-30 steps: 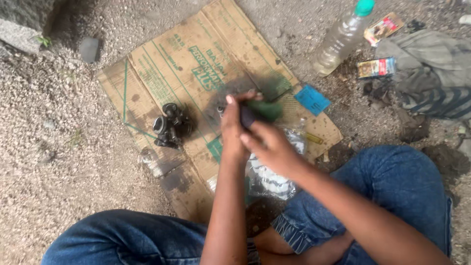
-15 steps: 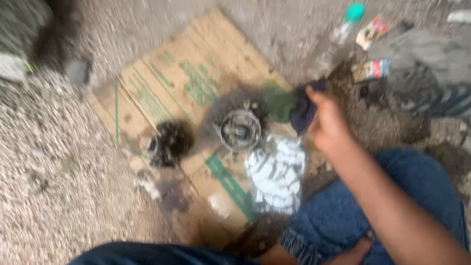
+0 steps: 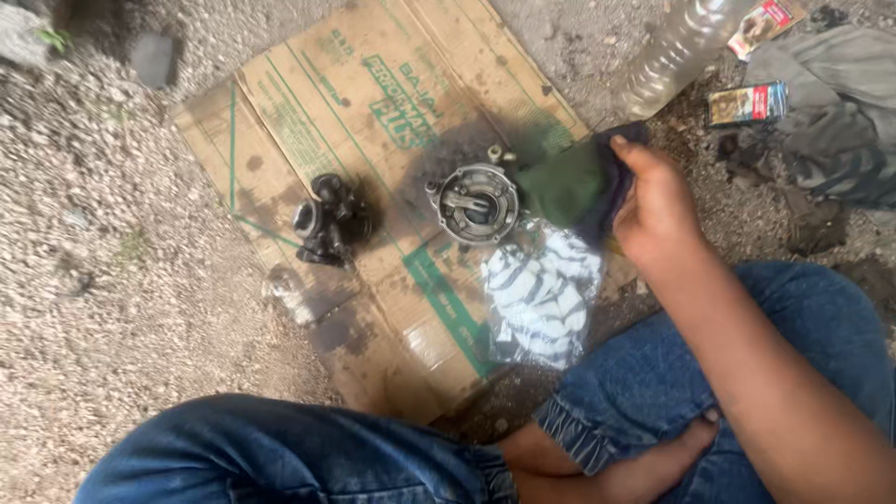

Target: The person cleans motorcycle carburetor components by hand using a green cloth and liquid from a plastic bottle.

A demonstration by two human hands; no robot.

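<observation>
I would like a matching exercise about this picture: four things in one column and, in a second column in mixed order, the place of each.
Things:
1. round metal engine part
2. black engine part
3. clear plastic bottle
4. dark cloth

Places:
A. on the gravel, at the top right beyond the cardboard
B. in the right hand
C. on the left half of the cardboard
D. on the middle of the cardboard, just left of a green rag

Pairs: 1-D, 2-C, 3-A, 4-B
</observation>
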